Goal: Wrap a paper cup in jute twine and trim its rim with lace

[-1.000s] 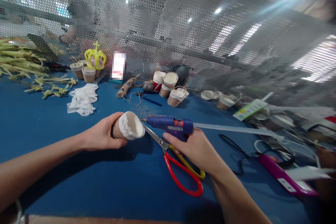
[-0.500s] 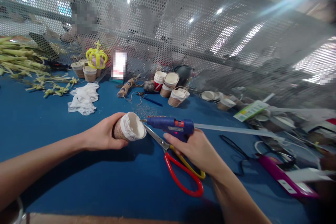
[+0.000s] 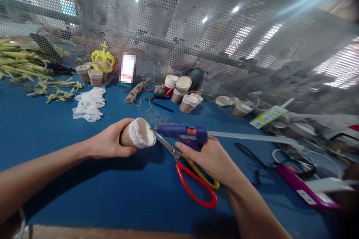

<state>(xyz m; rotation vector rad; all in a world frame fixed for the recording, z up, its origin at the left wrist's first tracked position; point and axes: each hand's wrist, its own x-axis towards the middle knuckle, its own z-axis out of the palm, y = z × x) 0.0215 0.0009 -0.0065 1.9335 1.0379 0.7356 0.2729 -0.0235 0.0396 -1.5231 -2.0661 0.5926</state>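
My left hand (image 3: 116, 138) is wrapped round a small paper cup (image 3: 137, 134) covered in twine, with white lace round its rim. The cup is tilted, its mouth facing right. In my right hand (image 3: 210, 157) is a blue glue gun (image 3: 182, 133), a long clear glue stick (image 3: 249, 137) running out of its back. The nozzle points left at the cup's rim; whether it touches cannot be made out. Beneath the gun lie scissors (image 3: 193, 183) with one red and one yellow handle, partly hidden by the gun and my right hand.
White lace (image 3: 89, 104) lies at left near green plant strips (image 3: 25, 59). Twine-wrapped cups (image 3: 189, 102), a twine roll (image 3: 136, 91) and a yellow crown (image 3: 103, 59) stand along the mesh panel (image 3: 168, 18). At right are a purple power strip (image 3: 303, 186) and cables.
Almost nothing differs. The cup in my left hand has turned very slightly, while the glue gun stays at its rim.
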